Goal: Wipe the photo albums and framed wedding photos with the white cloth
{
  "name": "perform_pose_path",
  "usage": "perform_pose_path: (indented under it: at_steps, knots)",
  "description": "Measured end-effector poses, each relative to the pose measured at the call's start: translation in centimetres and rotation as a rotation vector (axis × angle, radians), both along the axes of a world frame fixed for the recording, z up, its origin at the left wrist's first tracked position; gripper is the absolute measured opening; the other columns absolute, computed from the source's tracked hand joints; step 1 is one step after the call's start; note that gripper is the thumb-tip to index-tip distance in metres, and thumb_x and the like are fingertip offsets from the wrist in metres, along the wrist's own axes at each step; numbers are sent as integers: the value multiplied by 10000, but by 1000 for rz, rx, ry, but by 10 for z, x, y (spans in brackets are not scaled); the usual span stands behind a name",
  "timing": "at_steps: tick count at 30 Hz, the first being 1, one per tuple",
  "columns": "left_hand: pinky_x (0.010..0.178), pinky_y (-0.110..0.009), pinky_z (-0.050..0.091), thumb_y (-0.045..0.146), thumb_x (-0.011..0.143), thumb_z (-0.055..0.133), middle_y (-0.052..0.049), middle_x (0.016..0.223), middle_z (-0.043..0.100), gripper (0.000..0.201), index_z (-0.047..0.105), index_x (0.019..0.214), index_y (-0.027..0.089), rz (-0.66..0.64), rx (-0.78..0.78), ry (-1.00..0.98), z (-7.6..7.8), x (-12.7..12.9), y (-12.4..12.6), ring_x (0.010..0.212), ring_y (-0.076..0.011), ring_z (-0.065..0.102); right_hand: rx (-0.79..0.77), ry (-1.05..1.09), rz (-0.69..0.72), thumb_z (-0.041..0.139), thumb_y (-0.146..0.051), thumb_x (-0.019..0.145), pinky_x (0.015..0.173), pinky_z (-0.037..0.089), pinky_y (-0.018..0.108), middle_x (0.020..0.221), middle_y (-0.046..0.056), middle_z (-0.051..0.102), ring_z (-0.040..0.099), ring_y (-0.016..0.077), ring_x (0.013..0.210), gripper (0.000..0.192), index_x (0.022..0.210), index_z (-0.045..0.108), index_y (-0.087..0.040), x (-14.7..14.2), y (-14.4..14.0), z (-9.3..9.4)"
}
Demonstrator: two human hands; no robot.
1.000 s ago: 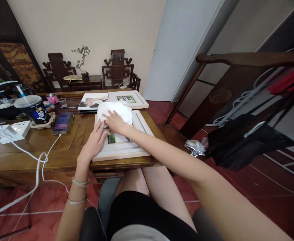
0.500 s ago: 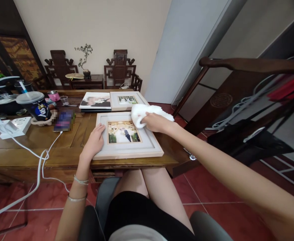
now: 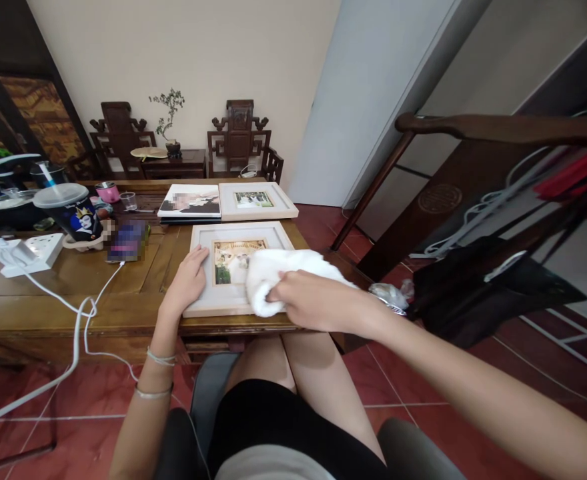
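Two hands on picture frame [image 3: 233, 235] lying flat at near edge of wooden surface [image 3: 63, 287]. Left hand [image 3: 187, 283] spread flat, palm down on frame's left border. Right hand [image 3: 313, 301] closed around bunched white cloth [image 3: 273, 270], pressing it on frame's lower right part. Two more frames behind, cup at far left.

Three picture frames [image 3: 233, 269] (one cloth [image 3: 278, 277]), two chairs [image 3: 238, 143].
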State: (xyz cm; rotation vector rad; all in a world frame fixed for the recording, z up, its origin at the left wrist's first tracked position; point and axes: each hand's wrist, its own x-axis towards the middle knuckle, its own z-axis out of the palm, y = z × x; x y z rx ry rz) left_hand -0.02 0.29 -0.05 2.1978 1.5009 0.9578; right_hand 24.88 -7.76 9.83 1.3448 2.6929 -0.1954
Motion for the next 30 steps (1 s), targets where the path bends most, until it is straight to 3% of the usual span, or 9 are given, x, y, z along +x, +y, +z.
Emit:
perform_pose_path:
  at_steps: [3,7,11,15,20,25,30]
  knots:
    - [1224,-425,213,353,954,324,-109,1506,467,534,522,1395,124,13,-46,-97,6,4,-4,1435,-227,375,-33,46,86,427,-3,752,748,438,311,915,148,717,643,266,955,420,1008,734,-134,-36,10,-10]
    - [1224,-367,190,501,988,244,-115,1554,392,645,433,1460,104,-29,-55,-207,14,7,-10,1452,-209,340,86,88,36,435,-28,805,955,419,409,1228,201,651,541,345,1213,436,1155,688,-88,-81,31,-24]
    - [1227,-363,159,533,1002,168,-99,1590,329,672,359,1505,129,-50,-46,-215,18,7,-15,1475,-201,288,193,97,64,435,-63,838,1021,374,460,1193,249,655,573,346,1159,380,1109,699,-33,-101,43,-31]
    - [1233,-384,122,535,1008,85,-69,1621,252,681,295,1536,161,-73,-91,-167,19,5,-16,1503,-195,195,161,72,173,440,-67,844,1006,388,463,1141,227,678,590,340,1136,349,1062,713,-57,-95,28,-29]
    - [1231,-393,149,508,1011,132,-87,1596,317,648,340,1515,157,-63,-65,-62,12,5,-12,1496,-206,224,75,4,277,465,-58,825,940,420,405,1112,185,688,605,319,1096,314,1005,720,-97,-75,5,-16]
    - [1221,-416,188,470,997,278,-145,1561,372,610,418,1460,98,-3,-75,34,5,9,-8,1486,-230,256,18,-134,184,481,-59,817,706,431,337,929,187,700,651,287,901,269,919,727,-96,-47,-3,4]
    - [1213,-421,219,436,1000,275,-140,1515,449,572,471,1422,104,18,-24,-21,5,10,-8,1459,-229,326,40,-94,202,499,-70,812,748,436,339,949,175,701,646,275,906,268,938,731,-108,-55,-5,-3]
